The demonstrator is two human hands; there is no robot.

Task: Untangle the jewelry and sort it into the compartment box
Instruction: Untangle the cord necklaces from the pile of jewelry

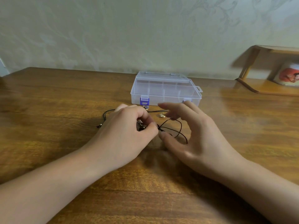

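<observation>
A tangle of dark cord jewelry [176, 126] lies on the wooden table [64, 102] in front of a clear compartment box [165, 89] with blue latches, its lid down. My left hand [127, 131] has its fingers curled and pinches a small metal piece of the tangle [141, 125]. My right hand [191, 131] hovers beside it with fingers spread; the thumb tip touches the cord near the knot and a finger touches a cord loop. A gold ring [162, 115] and a small silver ring [146, 107] lie just before the box.
A wooden shelf stand [265, 84] with a printed round object [289, 75] sits at the far right. The wall runs right behind the table's back edge. One cord end [99, 125] trails to the left of my left hand.
</observation>
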